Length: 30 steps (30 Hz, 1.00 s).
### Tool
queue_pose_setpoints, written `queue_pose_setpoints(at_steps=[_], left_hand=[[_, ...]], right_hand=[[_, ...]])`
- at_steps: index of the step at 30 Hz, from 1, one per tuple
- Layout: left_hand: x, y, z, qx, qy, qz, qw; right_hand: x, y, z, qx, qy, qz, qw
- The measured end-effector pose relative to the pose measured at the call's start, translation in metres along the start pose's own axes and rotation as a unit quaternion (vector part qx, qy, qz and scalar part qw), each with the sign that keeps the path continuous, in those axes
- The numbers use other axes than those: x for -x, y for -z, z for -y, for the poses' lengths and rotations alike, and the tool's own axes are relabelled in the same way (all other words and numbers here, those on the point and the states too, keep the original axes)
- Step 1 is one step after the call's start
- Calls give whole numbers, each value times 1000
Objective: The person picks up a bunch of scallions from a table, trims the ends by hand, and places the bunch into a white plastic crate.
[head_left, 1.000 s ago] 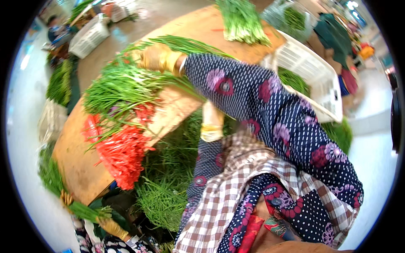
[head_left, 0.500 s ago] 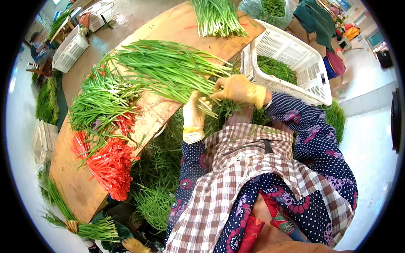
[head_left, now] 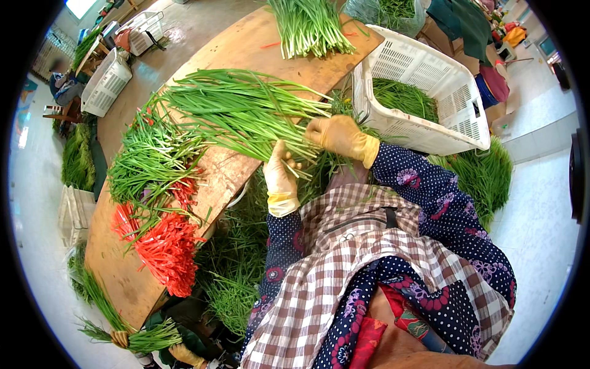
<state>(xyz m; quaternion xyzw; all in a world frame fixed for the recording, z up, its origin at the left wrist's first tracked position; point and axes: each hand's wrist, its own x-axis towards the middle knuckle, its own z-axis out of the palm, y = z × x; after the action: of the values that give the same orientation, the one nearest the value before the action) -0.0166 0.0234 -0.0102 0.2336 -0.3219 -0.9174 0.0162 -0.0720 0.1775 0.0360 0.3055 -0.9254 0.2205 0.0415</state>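
Note:
A loose spread of garlic chives [head_left: 239, 107] lies across the wooden table, its pale stalk ends pointing toward me over the near edge. My left hand [head_left: 281, 179], in a pale yellow glove, is closed around some of these stalk ends from below, thumb up. Just to its right, my right hand [head_left: 342, 136], gloved in darker yellow, has its fingers pinched together at the ends of the stalks. The exact stalks between those fingertips are hidden. Left of the spread sits a tangled pile of shorter chives [head_left: 150, 150], beside a bundle of red ties [head_left: 169, 246].
A neat chive bunch [head_left: 310, 27] lies at the table's [head_left: 215, 52] far end. A white crate [head_left: 430, 80] holding greens stands at right. Trimmings [head_left: 236, 270] heap below the edge. At lower left, a co-worker's gloved hand [head_left: 184, 355] is near a chive bunch [head_left: 132, 335].
My right hand has shifted slightly down and left along the stalk ends. My left hand stays close to the same place. The whole view has tilted a little.

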Motion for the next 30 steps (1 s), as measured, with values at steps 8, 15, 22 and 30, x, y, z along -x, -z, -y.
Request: queue_pose_setpoints(at_steps=[8, 15, 22, 30], left_hand=[[-3, -2, 10, -73, -77, -12, 994], [-10, -13, 14, -19, 6, -18, 1000], [-25, -7, 23, 57, -18, 75, 995], [-7, -20, 4, 65, 39, 160, 984]], right_hand=[[6, -11, 16, -74, 102, -31, 992], [-43, 0, 3, 0, -29, 40, 999], [-46, -7, -12, -339, -81, 43, 936], [-35, 6, 1, -532, -54, 157, 830]])
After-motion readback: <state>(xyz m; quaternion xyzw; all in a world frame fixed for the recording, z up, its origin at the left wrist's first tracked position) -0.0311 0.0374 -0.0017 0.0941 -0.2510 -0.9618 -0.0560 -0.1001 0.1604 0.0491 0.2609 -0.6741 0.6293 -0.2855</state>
